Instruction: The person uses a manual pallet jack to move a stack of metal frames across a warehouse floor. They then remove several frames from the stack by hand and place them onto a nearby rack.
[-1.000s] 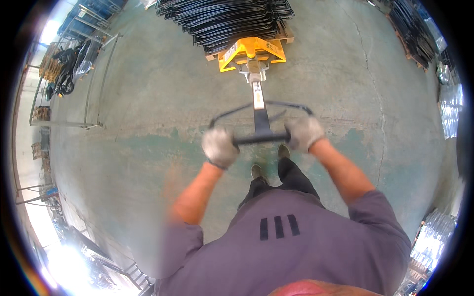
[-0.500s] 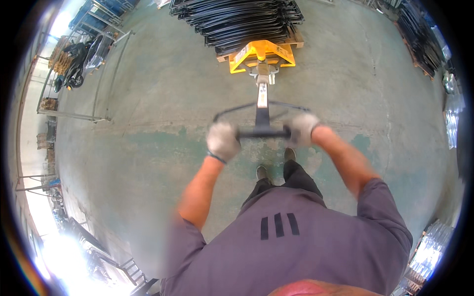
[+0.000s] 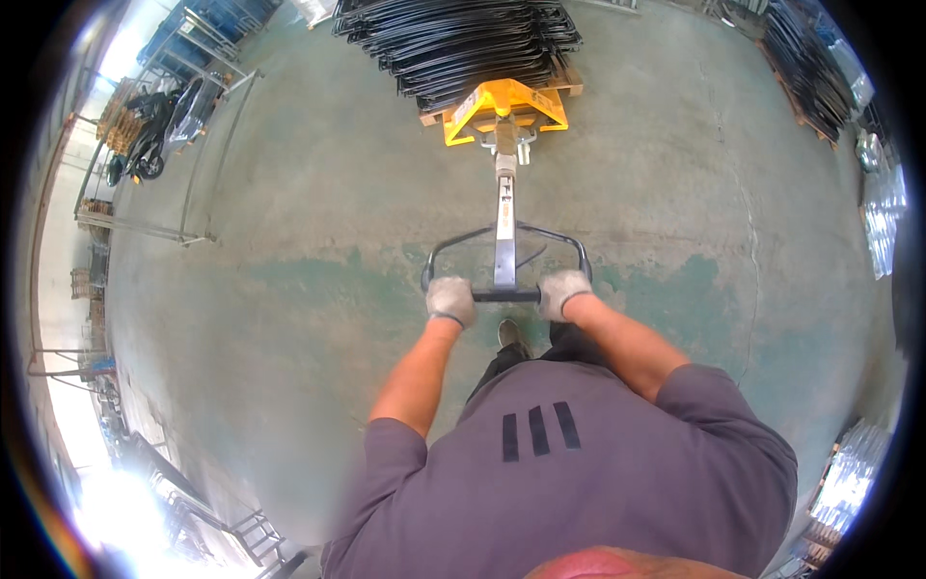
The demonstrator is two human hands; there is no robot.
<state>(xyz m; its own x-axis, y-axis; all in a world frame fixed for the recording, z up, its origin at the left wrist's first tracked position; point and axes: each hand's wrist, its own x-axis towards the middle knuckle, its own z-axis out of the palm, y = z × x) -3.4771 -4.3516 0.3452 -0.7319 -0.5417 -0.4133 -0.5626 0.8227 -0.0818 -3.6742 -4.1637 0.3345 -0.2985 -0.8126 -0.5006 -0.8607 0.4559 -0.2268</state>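
Both gloved hands, left hand (image 3: 450,300) and right hand (image 3: 563,292), clenched on handle bar (image 3: 505,295); pallet jack (image 3: 504,106) lies straight at 12 o'clock, shaft lengthwise, equidistant.

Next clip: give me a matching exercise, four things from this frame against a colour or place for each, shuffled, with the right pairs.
Things:
1. pallet jack body
2. left hand
3. stacked metal frames
4. floor patch

Descriptions:
A. black, piled on the pallet
B. worn green paint
C. yellow, at the foot of the tiller
D. pale glove, gripping the handle bar opposite the right hand

Pairs: 1-C, 2-D, 3-A, 4-B
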